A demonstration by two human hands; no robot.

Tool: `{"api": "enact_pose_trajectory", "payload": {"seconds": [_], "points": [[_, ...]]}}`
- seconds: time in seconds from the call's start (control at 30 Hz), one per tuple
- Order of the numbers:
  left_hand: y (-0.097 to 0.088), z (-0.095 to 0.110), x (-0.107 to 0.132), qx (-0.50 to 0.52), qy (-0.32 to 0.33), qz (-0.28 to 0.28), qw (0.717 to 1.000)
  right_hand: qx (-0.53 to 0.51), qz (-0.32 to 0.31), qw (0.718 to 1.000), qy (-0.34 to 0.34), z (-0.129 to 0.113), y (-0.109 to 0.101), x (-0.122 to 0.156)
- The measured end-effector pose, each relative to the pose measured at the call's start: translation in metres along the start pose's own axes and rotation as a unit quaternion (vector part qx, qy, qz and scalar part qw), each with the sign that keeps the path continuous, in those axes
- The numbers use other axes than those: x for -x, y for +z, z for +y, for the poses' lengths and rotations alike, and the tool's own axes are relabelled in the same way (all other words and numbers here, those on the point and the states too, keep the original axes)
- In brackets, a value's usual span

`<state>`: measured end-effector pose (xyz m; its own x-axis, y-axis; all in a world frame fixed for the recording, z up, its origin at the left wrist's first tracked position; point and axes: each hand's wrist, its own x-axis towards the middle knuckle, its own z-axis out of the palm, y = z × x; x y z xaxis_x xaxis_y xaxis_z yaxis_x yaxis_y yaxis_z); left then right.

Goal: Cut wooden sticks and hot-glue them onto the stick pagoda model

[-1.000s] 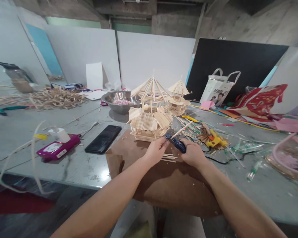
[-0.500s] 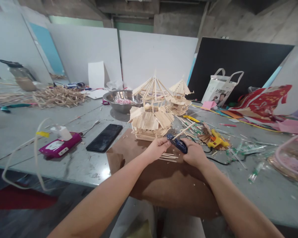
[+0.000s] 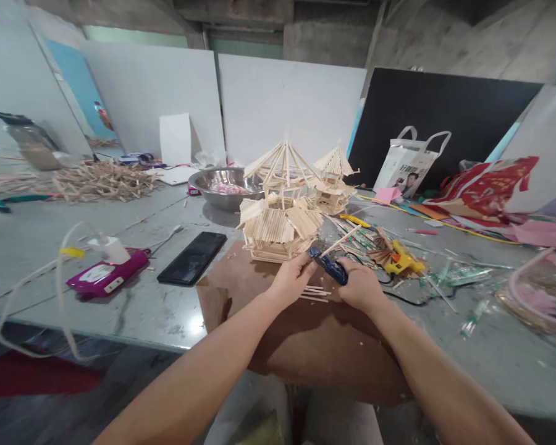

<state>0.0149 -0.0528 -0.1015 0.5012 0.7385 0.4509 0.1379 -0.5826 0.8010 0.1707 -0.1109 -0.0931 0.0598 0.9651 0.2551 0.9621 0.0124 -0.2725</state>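
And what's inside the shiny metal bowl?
Something pinkish is in the metal bowl; I can't tell what. Anything underneath is hidden, and the front stick house partly covers the bowl's right edge.

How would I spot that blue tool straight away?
Start at the larger stick pavilion, then look nearer, over the brown sheet. There the right hand grips the tool. Its dark blue sets it apart from the yellow glue gun farther right.

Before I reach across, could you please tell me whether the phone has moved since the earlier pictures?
No, the phone lies in the same place beside the purple power strip; only the camera view shifted slightly.
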Motion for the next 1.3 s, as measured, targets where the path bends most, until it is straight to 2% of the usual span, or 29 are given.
{"api": "enact_pose_trajectory", "payload": {"seconds": [0.13,0.23,0.4,0.47,0.6,0.7,0.83,0.97,1.07,1.17,1.3], "points": [[0.000,0.002,0.003,-0.107,-0.018,0.039,0.993,-0.001,0.015,1.000,0.006,0.000,0.003,-0.001],[0.000,0.006,0.004,-0.103,-0.016,0.031,0.994,-0.018,0.023,1.000,-0.007,0.001,0.005,-0.001],[0.000,0.009,0.000,0.056,0.017,-0.021,0.998,-0.039,0.028,0.998,-0.034,0.003,0.004,0.000],[0.000,0.007,0.000,0.122,-0.015,-0.051,0.991,-0.042,0.026,0.998,-0.038,0.004,0.004,0.001],[-0.005,0.003,-0.001,0.197,-0.119,-0.117,0.966,-0.046,0.018,0.998,-0.046,0.004,0.002,0.000],[-0.008,0.002,-0.001,0.218,-0.135,-0.134,0.957,-0.033,0.009,0.999,-0.039,0.003,0.001,0.001],[-0.006,0.002,-0.002,0.173,-0.094,-0.102,0.975,-0.013,0.004,1.000,-0.018,0.000,-0.001,0.001],[0.000,0.000,-0.001,0.028,-0.005,-0.011,1.000,-0.005,0.005,1.000,0.001,-0.001,0.000,0.000],[0.002,-0.001,0.002,-0.073,0.001,0.033,0.997,0.002,0.014,1.000,0.006,-0.001,0.002,-0.001],[0.001,0.000,0.003,-0.100,-0.003,0.045,0.994,-0.008,0.016,1.000,-0.003,0.000,0.004,-0.002],[0.000,0.004,0.002,-0.051,0.004,0.020,0.998,-0.024,0.020,0.999,-0.015,0.001,0.004,-0.002]]}}
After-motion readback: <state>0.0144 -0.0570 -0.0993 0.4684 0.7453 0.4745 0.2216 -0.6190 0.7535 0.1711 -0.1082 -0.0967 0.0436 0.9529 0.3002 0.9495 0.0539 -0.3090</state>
